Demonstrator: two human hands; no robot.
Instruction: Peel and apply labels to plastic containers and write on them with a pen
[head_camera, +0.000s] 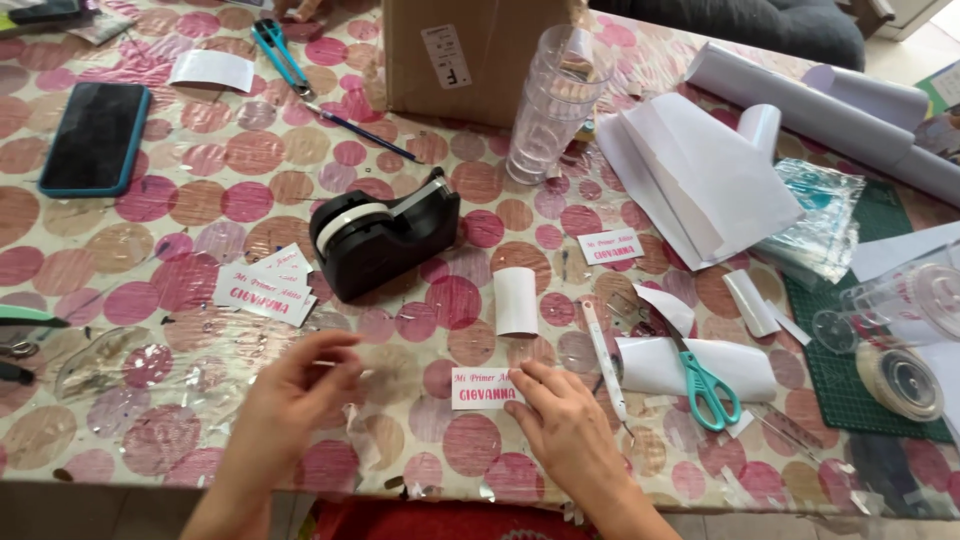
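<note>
My right hand (562, 423) rests on the table with its fingertips on the right end of a small white printed label (482, 388) with pink lettering. My left hand (297, 392) hovers to the label's left, thumb and fingers pinched on a small, nearly clear strip, probably tape (337, 364). A black tape dispenser (384, 232) stands just beyond the hands. A blank white paper piece (516, 301) lies between the dispenser and the label.
More printed labels (267, 283) lie at left and one label (610, 246) at centre right. Teal scissors (705, 385), a craft knife (604, 362), stacked clear cups (553, 102), a cardboard box (465, 55), a phone (95, 137), paper rolls (800, 105) and a green cutting mat (850, 390) crowd the patterned table.
</note>
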